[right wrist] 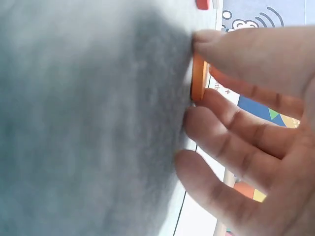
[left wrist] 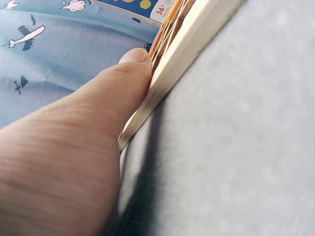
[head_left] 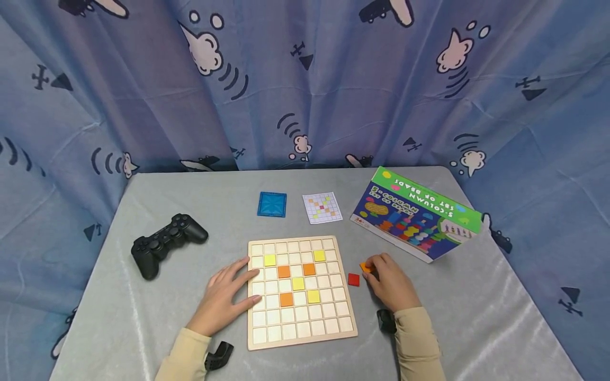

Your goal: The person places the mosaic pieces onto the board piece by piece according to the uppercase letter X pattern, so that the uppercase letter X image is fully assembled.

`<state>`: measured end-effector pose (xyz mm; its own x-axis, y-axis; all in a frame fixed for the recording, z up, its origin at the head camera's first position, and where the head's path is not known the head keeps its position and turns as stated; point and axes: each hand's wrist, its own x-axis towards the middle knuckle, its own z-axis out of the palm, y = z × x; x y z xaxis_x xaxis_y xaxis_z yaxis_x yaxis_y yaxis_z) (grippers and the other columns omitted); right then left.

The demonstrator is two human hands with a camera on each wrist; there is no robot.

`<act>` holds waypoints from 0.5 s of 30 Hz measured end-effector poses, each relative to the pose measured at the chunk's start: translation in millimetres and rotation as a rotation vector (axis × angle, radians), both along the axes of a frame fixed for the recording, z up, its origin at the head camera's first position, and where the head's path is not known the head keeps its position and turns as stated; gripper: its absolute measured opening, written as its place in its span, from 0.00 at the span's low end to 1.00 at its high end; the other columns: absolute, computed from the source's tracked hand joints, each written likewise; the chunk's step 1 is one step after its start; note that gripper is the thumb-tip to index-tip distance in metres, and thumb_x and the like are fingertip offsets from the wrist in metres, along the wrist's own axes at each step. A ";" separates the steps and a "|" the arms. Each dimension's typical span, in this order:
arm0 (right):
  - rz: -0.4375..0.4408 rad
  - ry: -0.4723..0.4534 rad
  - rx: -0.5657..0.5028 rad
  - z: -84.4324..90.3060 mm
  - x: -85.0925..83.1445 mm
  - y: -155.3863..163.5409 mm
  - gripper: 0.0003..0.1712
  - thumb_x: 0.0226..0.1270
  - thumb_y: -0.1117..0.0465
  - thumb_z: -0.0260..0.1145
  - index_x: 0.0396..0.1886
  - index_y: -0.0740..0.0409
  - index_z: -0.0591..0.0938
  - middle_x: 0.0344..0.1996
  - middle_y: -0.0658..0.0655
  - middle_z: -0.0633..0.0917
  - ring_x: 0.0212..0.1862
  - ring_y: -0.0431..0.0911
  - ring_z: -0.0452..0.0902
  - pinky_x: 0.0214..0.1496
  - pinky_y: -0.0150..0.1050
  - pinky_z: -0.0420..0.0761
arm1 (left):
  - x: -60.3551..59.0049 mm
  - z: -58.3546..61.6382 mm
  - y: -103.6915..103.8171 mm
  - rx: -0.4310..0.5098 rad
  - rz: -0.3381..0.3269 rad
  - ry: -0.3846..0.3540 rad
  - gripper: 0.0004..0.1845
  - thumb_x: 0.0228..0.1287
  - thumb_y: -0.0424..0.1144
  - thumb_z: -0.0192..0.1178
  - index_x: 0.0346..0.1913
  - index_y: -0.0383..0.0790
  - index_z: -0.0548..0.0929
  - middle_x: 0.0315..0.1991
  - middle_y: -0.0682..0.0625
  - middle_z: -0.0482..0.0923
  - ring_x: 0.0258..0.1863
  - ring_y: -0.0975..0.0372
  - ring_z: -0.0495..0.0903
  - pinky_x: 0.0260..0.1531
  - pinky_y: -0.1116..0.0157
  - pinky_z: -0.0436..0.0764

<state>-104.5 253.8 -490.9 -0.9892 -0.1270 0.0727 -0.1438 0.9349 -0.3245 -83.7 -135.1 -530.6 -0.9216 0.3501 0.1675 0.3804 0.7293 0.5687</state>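
A wooden grid board [head_left: 303, 341] lies on the table, with several yellow tiles [head_left: 298, 284] and three orange tiles [head_left: 286, 299] in its cells. My left hand [head_left: 220, 296] rests at the board's left edge, fingers spread and fingertips over the frame. In the left wrist view the thumb [left wrist: 113, 88] touches the board's side [left wrist: 167, 73]. Right of the board, my right hand [head_left: 392, 281] pinches another orange tile [right wrist: 198, 76] between thumb and fingers, close over the tabletop. A red tile [head_left: 353, 279] lies between that hand and the board.
Behind the board are a blue square tray [head_left: 272, 205] and a pattern card [head_left: 322, 207] with coloured squares. A colourful toy box [head_left: 416, 214] stands at the back right. On the left lies a black game controller [head_left: 168, 243]. A patterned blue curtain [head_left: 267, 95] hangs behind the table.
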 end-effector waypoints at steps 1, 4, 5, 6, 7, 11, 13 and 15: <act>-0.005 -0.004 0.000 0.3 -0.2 0.0 0.13 0.60 0.61 0.71 0.41 0.60 0.79 0.39 0.58 0.79 0.39 0.50 0.77 0.47 0.51 0.81 | -0.1 0.2 0.1 0.001 0.000 -0.002 0.31 0.58 0.61 0.62 0.64 0.56 0.75 0.73 0.52 0.59 0.69 0.54 0.61 0.65 0.46 0.56; -0.009 0.000 -0.005 3.1 -0.6 -1.0 0.14 0.59 0.61 0.71 0.42 0.61 0.79 0.40 0.59 0.79 0.39 0.50 0.77 0.46 0.51 0.81 | -0.5 -0.2 0.2 0.003 0.002 -0.004 0.31 0.59 0.61 0.62 0.64 0.57 0.75 0.73 0.52 0.59 0.69 0.53 0.62 0.65 0.46 0.56; -0.001 0.007 -0.009 4.5 -0.8 -1.8 0.14 0.59 0.62 0.71 0.42 0.60 0.79 0.40 0.59 0.80 0.38 0.49 0.77 0.45 0.50 0.81 | -0.5 -0.3 0.2 0.004 0.003 -0.006 0.31 0.58 0.61 0.62 0.64 0.56 0.75 0.73 0.52 0.59 0.69 0.53 0.62 0.65 0.46 0.56; 0.014 0.020 -0.015 6.6 -0.9 -2.9 0.13 0.59 0.62 0.72 0.41 0.60 0.79 0.40 0.58 0.80 0.37 0.49 0.76 0.44 0.49 0.82 | -0.5 -0.5 0.2 0.005 0.004 -0.008 0.31 0.58 0.61 0.62 0.64 0.57 0.75 0.73 0.52 0.59 0.69 0.53 0.62 0.65 0.46 0.56; 0.032 0.036 -0.017 8.9 -0.7 -4.4 0.13 0.59 0.63 0.72 0.41 0.60 0.79 0.40 0.58 0.80 0.37 0.48 0.76 0.43 0.48 0.82 | -0.4 -0.9 0.3 0.005 0.005 -0.010 0.31 0.58 0.62 0.62 0.64 0.57 0.75 0.73 0.52 0.59 0.69 0.53 0.62 0.65 0.46 0.56; 0.158 0.129 -0.029 20.3 1.2 -15.9 0.12 0.58 0.65 0.72 0.40 0.58 0.79 0.39 0.54 0.80 0.34 0.43 0.75 0.37 0.41 0.81 | 0.4 -1.9 0.3 0.010 0.004 -0.017 0.31 0.58 0.62 0.62 0.64 0.57 0.75 0.73 0.53 0.59 0.69 0.53 0.61 0.66 0.46 0.56; 0.234 0.179 -0.029 27.0 2.4 -25.3 0.12 0.57 0.66 0.72 0.40 0.56 0.80 0.39 0.52 0.80 0.33 0.40 0.74 0.34 0.37 0.80 | 0.1 -1.9 0.4 0.010 0.002 -0.014 0.31 0.58 0.62 0.62 0.63 0.57 0.75 0.73 0.53 0.59 0.69 0.53 0.62 0.65 0.46 0.57; 0.311 0.213 -0.032 33.5 4.0 -36.6 0.13 0.56 0.66 0.72 0.40 0.54 0.79 0.40 0.50 0.80 0.31 0.37 0.73 0.32 0.34 0.79 | -0.6 -1.5 0.5 0.012 0.003 -0.008 0.31 0.58 0.62 0.62 0.64 0.57 0.75 0.73 0.53 0.59 0.69 0.53 0.62 0.65 0.46 0.57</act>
